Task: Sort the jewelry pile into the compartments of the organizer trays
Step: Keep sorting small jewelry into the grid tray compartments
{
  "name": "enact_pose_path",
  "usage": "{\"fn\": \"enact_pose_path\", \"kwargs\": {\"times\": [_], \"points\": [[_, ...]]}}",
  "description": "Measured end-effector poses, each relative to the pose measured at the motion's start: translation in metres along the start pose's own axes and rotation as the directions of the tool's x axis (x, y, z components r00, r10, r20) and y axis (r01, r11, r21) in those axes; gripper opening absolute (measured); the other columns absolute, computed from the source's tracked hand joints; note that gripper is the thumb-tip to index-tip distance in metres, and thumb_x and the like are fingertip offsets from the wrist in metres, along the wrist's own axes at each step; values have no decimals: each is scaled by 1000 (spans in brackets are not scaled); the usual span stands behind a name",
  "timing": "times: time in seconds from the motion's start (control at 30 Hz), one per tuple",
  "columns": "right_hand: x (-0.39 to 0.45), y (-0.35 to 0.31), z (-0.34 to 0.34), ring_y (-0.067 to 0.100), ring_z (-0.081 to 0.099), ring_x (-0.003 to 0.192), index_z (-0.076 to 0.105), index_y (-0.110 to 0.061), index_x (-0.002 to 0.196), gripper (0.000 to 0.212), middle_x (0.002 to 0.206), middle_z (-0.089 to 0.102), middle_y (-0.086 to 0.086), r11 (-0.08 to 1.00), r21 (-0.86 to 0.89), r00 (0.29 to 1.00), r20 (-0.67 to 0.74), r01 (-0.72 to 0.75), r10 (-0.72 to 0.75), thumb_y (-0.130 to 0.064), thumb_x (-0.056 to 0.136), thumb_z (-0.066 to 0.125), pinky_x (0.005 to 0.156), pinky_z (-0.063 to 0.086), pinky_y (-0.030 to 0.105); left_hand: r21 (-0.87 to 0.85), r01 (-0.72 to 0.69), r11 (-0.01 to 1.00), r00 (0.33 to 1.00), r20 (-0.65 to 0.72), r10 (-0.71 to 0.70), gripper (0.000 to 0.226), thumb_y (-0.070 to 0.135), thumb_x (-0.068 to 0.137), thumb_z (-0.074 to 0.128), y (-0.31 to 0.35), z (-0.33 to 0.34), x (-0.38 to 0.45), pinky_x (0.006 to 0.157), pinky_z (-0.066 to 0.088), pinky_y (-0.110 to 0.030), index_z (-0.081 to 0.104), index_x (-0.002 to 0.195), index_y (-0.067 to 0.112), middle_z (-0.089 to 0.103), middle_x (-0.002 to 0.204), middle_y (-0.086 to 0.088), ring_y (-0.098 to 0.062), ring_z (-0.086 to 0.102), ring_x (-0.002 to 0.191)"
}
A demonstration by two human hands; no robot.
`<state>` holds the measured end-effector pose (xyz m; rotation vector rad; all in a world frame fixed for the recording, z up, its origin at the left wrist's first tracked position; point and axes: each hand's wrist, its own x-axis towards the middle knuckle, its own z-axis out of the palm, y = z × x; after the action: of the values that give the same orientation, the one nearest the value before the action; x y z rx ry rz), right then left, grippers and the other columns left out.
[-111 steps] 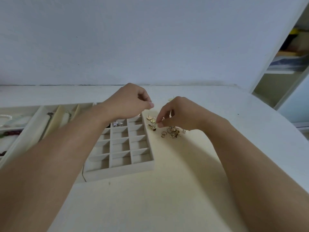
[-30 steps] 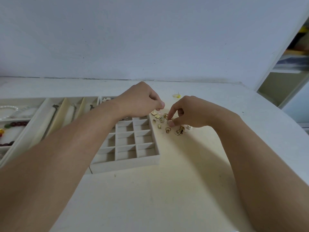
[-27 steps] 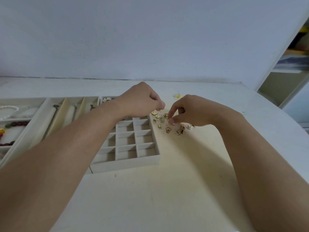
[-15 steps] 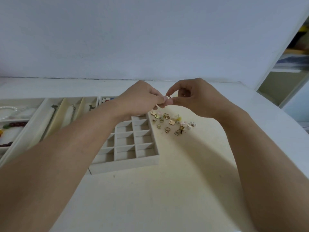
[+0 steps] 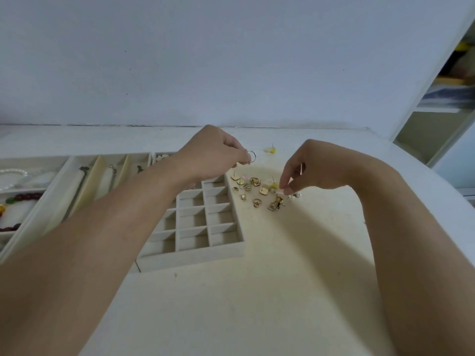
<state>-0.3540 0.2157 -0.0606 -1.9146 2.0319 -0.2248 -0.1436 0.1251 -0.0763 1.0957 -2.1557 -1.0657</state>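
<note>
- Head view: left hand (image 5: 216, 155) held above the far end of the grid organizer tray (image 5: 203, 222), fingertips pinching a small silver hoop ring (image 5: 252, 156).
- Right hand (image 5: 316, 170) over the jewelry pile (image 5: 259, 191), fingers curled down, thumb and forefinger pinched on a small pale piece at the pile's right edge; what it is, can't tell.
- Pile: gold studs and rings loose on the white table (image 5: 257, 291), just right of the grid tray.
- Yellow stud (image 5: 270, 149) lies apart, beyond the pile.
- Long-slot tray (image 5: 84, 181) left of the grid tray holds chains; far-left tray (image 5: 15, 191) holds bead strands.
- Near grid compartments hold nothing.
</note>
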Motion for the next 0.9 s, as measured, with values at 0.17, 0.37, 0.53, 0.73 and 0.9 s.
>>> {"fn": "enact_pose_path", "kwargs": {"times": [0.17,0.37,0.53,0.73,0.9], "points": [[5,-5,9,-4,51,48,78,-38,83,11,73,71,-6,999,-43,996,84,-25,29,-30,78,85,53,34,18,29,-10,1000,1000,17,9,13,31,85,77,-3,0,2,60,46,-11,78,80,19,70,68,18,6,63,65],[9,-12,16,0,54,52,79,-40,83,9,64,65,-20,999,3,997,66,32,-32,-31,81,81,51,38,11,35,-21,999,999,37,19,11,28,87,75,-4,0,3,52,41,-2,77,80,20,71,66,23,9,65,66],[12,-25,23,3,53,48,79,-38,85,11,65,63,-17,997,10,995,69,73,-73,-39,76,85,43,34,10,12,-12,1000,999,39,12,12,28,88,75,-2,-1,1,66,48,-13,76,83,17,77,81,13,-1,72,77],[16,-28,30,0,50,54,80,-34,87,6,82,70,-6,995,-72,993,103,72,-64,-30,83,80,55,39,21,-14,-8,1000,1000,24,8,11,26,89,74,-2,-5,0,57,46,-10,75,83,17,78,84,11,1,69,72],[14,-30,32,6,54,66,77,-31,90,7,86,71,-5,991,-117,986,156,70,-52,-28,90,71,58,39,22,-28,-8,1000,1000,25,8,11,24,89,74,-2,-5,-1,52,44,-6,75,83,15,78,85,8,2,67,69]]}}
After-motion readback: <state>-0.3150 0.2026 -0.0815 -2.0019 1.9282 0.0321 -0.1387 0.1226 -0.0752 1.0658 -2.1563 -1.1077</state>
